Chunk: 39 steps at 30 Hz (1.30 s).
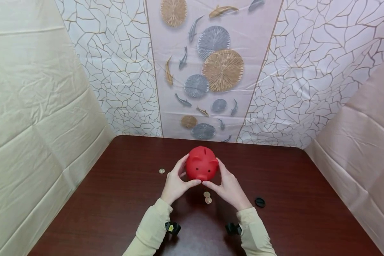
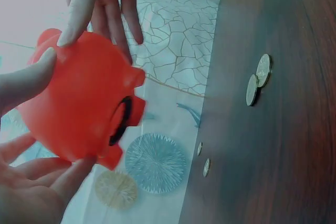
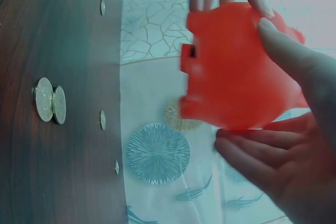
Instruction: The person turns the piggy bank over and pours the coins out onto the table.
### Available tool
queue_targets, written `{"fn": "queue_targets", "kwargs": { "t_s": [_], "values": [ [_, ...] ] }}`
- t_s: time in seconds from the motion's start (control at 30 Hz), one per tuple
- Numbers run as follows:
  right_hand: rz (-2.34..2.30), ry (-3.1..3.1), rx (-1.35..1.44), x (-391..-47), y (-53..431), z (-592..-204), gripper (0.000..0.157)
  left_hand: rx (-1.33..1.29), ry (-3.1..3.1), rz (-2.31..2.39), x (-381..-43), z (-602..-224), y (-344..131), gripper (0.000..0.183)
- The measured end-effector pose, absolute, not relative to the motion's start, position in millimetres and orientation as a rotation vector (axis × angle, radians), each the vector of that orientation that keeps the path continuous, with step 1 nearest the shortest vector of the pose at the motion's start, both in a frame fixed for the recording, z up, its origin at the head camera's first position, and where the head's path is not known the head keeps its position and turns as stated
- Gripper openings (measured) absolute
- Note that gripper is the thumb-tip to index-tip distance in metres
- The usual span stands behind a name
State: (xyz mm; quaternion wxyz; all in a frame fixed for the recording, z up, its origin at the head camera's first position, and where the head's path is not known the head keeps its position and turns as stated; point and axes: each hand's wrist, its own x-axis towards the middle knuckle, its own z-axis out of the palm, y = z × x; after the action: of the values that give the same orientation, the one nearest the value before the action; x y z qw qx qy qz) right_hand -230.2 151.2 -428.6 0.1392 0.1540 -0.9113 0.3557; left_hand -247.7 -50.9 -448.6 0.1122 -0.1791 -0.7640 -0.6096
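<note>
A red piggy bank (image 1: 201, 165) is held up off the brown table, its snout and two black eyes toward me and the coin slot on top. My left hand (image 1: 176, 181) grips its left side, thumb at the snout and fingers round the side. On the other side my right hand (image 1: 229, 185) holds it the same way, the two thumbtips close together. In the left wrist view a dark-rimmed round opening (image 2: 121, 120) shows in the underside, between the stubby feet. Below the bank, two coins (image 1: 207, 197) lie touching or overlapping on the table.
A black round plug (image 1: 260, 202) lies right of my right hand. One coin (image 1: 161, 171) lies to the left, and the right wrist view shows further coins (image 3: 103, 119) toward the back. Patterned cloth (image 1: 124, 71) hangs behind the table (image 1: 121, 199), with plain cloth at both sides.
</note>
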Motion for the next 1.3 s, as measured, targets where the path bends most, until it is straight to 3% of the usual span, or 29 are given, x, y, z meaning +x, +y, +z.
{"fn": "queue_targets", "kwargs": {
  "t_s": [0.3, 0.53, 0.87, 1.3],
  "values": [
    [1.052, -2.249, 0.629, -234.5, 146.6, -433.5, 0.100, -0.628, -2.011, -1.720, -247.9, -444.9, -46.2, 0.095],
    [1.053, -1.994, 0.775, -237.6, 141.1, -435.3, 0.100, -0.730, -1.866, -1.626, -245.0, -444.6, -41.3, 0.090],
    [1.027, -1.826, 0.896, -238.9, 138.6, -438.4, 0.073, -0.827, -1.728, -1.453, -242.5, -449.7, -38.7, 0.080],
    [0.972, -1.937, 0.936, -240.0, 145.9, -436.6, 0.086, -0.922, -1.795, -1.374, -247.1, -451.0, -44.6, 0.084]
  ]
}}
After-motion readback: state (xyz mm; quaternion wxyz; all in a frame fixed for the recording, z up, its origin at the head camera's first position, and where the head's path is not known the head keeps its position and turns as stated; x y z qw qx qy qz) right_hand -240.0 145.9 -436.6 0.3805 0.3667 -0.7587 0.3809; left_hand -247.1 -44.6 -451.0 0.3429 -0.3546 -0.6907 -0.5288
